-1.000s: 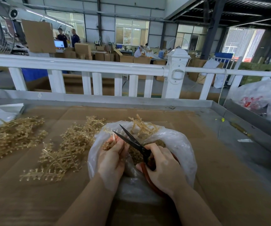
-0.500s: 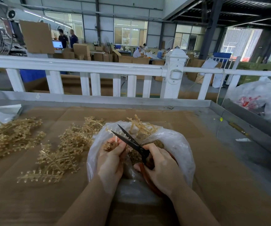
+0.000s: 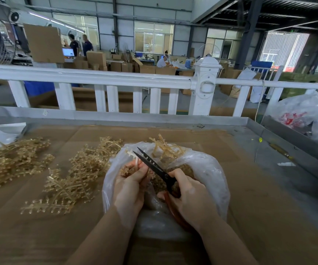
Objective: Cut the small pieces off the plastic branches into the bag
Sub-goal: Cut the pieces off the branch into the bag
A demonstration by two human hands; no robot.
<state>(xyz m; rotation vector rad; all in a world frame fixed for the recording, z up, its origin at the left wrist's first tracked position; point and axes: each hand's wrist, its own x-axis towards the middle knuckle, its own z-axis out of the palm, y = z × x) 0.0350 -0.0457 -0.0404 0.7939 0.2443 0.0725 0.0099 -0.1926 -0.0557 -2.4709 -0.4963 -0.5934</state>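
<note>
A clear plastic bag (image 3: 210, 173) lies open on the cardboard-covered table, with small golden pieces heaped inside it. Over its mouth my left hand (image 3: 131, 184) pinches a thin golden plastic branch (image 3: 135, 159) that sticks up past the fingers. My right hand (image 3: 190, 199) grips black scissors (image 3: 152, 165) with red handles; their blades, nearly closed, point up and left beside the branch. A bundle of bare golden stems (image 3: 165, 148) lies at the bag's far rim.
Piles of golden branches (image 3: 77, 173) spread left of the bag, with another heap (image 3: 10, 159) at the far left. A metal table rim (image 3: 154, 119) and white railing (image 3: 97, 77) run behind. Plastic bags (image 3: 307, 115) sit at the right.
The scissor blades have gone from spread to nearly closed beside the branch. Both hands stay over the bag's mouth.
</note>
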